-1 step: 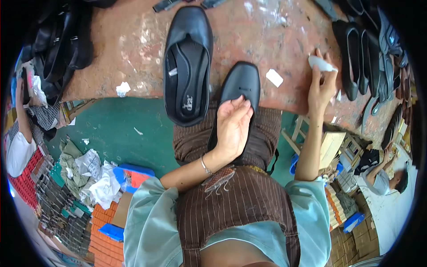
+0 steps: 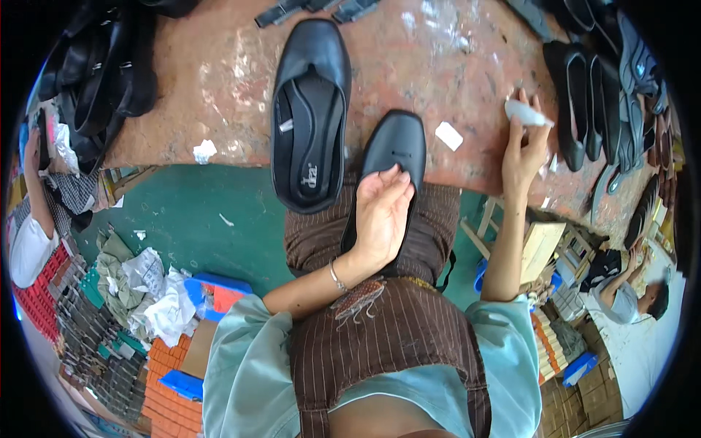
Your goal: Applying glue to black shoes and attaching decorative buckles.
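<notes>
My left hand (image 2: 383,217) grips a black slip-on shoe (image 2: 394,137) at its opening, thumb and fingertips pressed together near the toe part. The shoe's square toe lies over the bench edge, pointing away from me; the hand and wrist hide most of its rear. Just left of it, a second black shoe (image 2: 312,58) lies with its opening up, showing a dark insole with pale print. Over the bench to the right, my right hand (image 2: 526,160) has its fingers closed round a small white translucent piece (image 2: 527,114), rounded at one end and narrow at the other.
A worn reddish workbench (image 2: 204,95) spans the far side. Black shoes (image 2: 109,73) are heaped at its left, and more flats (image 2: 573,102) stand in rows at right. A white paper tag (image 2: 449,136) lies beside the held shoe. Co-workers sit at both sides.
The bench and both shoes appear slightly lower in the picture. My right hand sits a little lower too, still holding the white piece. My left hand keeps its grip on the shoe.
</notes>
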A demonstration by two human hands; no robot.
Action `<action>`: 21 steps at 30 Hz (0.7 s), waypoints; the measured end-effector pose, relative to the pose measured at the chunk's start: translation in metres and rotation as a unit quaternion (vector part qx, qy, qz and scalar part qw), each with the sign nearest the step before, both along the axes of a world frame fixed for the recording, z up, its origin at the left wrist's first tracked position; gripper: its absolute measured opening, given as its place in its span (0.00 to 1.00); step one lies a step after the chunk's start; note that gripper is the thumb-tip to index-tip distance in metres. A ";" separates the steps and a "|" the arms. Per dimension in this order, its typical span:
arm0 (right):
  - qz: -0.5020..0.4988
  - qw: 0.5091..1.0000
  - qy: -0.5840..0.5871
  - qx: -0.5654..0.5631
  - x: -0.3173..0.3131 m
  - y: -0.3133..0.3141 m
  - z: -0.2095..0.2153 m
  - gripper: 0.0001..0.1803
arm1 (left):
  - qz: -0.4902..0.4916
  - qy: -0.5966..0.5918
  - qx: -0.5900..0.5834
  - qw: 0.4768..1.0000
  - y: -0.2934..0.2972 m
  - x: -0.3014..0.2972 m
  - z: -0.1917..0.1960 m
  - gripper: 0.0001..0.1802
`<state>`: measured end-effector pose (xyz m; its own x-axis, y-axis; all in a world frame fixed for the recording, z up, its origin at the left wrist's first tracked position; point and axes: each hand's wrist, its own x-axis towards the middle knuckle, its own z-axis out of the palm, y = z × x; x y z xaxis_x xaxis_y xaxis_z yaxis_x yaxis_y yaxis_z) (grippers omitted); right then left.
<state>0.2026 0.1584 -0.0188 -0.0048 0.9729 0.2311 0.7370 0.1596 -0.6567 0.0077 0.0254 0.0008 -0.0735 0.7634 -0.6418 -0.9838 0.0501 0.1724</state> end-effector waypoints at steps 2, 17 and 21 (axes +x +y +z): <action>0.011 0.997 -0.078 0.017 -0.004 -0.007 0.010 0.19 | -0.003 -0.001 0.004 1.000 0.000 -0.001 -0.001 0.06; 0.303 0.923 -0.151 0.182 -0.159 0.111 0.006 0.14 | 0.002 0.006 -0.012 1.000 0.008 0.003 0.004 0.05; 0.284 0.923 -0.174 0.191 -0.151 0.101 0.005 0.11 | 0.006 -0.015 0.001 1.000 0.005 0.000 0.001 0.05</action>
